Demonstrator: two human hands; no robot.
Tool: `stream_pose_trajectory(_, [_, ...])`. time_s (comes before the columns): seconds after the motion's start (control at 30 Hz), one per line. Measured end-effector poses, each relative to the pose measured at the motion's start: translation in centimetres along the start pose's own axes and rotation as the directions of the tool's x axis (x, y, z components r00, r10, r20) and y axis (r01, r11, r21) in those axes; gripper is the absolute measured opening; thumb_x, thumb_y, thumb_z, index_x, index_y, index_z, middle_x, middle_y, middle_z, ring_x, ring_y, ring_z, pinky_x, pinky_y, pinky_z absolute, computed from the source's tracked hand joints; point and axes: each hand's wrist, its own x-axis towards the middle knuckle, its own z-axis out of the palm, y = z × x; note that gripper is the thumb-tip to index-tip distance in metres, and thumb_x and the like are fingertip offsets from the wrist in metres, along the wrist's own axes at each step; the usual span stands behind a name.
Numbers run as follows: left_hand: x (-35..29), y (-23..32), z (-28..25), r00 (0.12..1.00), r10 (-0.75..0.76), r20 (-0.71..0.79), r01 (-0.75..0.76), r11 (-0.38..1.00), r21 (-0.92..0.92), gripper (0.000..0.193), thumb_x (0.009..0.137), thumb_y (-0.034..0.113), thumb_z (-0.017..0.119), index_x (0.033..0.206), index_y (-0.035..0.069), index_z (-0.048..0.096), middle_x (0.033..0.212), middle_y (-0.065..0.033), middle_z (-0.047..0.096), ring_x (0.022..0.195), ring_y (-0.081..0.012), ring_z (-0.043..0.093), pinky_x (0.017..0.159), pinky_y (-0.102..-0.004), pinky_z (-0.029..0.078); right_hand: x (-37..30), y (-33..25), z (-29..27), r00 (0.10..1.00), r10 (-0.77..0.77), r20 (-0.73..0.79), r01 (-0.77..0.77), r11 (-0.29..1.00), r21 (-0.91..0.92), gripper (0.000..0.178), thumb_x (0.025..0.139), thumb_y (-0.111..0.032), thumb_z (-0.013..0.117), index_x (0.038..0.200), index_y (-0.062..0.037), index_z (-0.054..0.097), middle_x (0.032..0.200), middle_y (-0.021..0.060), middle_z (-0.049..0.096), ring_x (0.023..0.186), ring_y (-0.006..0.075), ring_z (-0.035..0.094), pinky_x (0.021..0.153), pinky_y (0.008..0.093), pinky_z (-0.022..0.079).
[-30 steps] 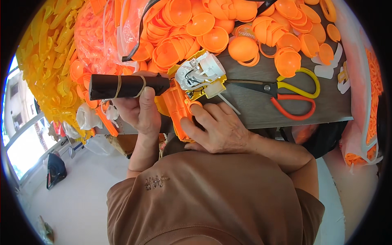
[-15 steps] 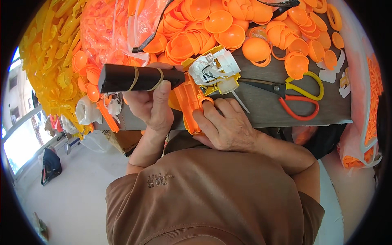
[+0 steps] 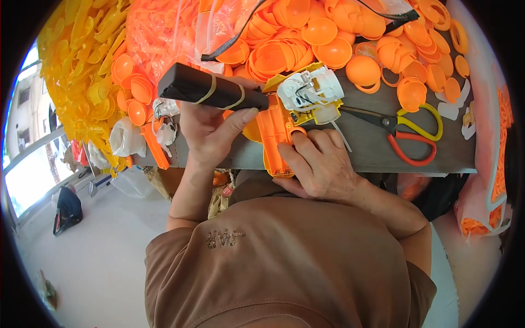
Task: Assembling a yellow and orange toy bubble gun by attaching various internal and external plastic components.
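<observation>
My left hand (image 3: pixel 210 134) is closed around a black block-shaped tool (image 3: pixel 191 90) with two rubber bands around it. The tool's narrow end points right and down, over an orange and yellow plastic toy housing (image 3: pixel 272 131); whether it touches cannot be told. My right hand (image 3: pixel 325 164) grips the lower right side of this housing, with its fingers by an orange ring on the shell and its thumb beneath. A white plastic mechanism (image 3: pixel 309 87) with thin dark wires sits in the yellow part of the housing at its far right. A thin pale stick (image 3: pixel 343 136) juts out from under it.
Scissors (image 3: pixel 404 128) with yellow and red handles lie right of the housing on the grey table (image 3: pixel 366 156). Orange round shells (image 3: pixel 333 52) pile up behind. Yellow plastic parts (image 3: pixel 82 82) heap at left, beside a bag of orange parts (image 3: pixel 158 33). White paper pieces (image 3: pixel 451 109) lie far right.
The whole scene has shifted slightly right in the picture as the head view moved. Both hands keep their holds on the black tool and the toy housing.
</observation>
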Motion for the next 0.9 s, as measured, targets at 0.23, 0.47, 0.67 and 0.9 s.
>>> stream_pose_trajectory(0.23, [-0.1,-0.6,0.3,0.994,0.045,-0.101,-0.055,0.993,-0.104,0.043,0.078,-0.009,0.065,0.112,-0.005,0.039,0.102,-0.0208,0.061,0.092,-0.0256,0.062,0.082,-0.0375,0.053,0.1,0.0,0.0,1.0,0.007,0.002,-0.007,1.0,0.018,0.057,0.063,-0.034,0.076,0.106,-0.001,0.057,0.1,0.015,0.053,0.079,0.0256,0.05,0.068,0.0389,0.038])
stream_pose_trajectory(0.47, [0.1,-0.6,1.3,0.983,0.111,-0.146,-0.119,0.992,-0.049,0.036,0.079,-0.006,0.066,0.108,-0.006,0.045,0.103,-0.0207,0.061,0.089,-0.0251,0.063,0.08,-0.0362,0.053,-0.2,0.1,0.1,1.0,0.011,0.02,-0.011,1.0,0.029,0.058,0.064,-0.034,0.074,0.107,-0.0005,0.056,0.1,0.014,0.053,0.08,0.025,0.05,0.069,0.0388,0.038])
stream_pose_trajectory(0.67, [0.3,-0.5,0.7,0.978,0.21,0.01,-0.208,0.959,0.193,0.033,0.077,-0.003,0.069,0.102,-0.006,0.048,0.102,-0.0226,0.061,0.089,-0.0255,0.064,0.079,-0.0349,0.053,-0.3,0.2,0.3,0.999,0.018,0.036,-0.019,0.999,0.028,0.058,0.064,-0.034,0.074,0.108,-0.0009,0.055,0.099,0.0133,0.052,0.081,0.0247,0.05,0.07,0.0382,0.038])
stream_pose_trajectory(0.9, [1.3,-0.6,-0.5,0.898,0.347,0.271,-0.431,0.815,0.387,0.034,0.077,0.003,0.072,0.096,-0.003,0.045,0.092,-0.0258,0.064,0.082,-0.0279,0.066,0.07,-0.0357,0.055,-0.2,0.1,0.3,1.0,0.008,0.013,-0.008,1.0,-0.001,0.052,0.067,-0.033,0.071,0.105,0.0006,0.058,0.097,0.0138,0.053,0.078,0.024,0.05,0.07,0.0363,0.04])
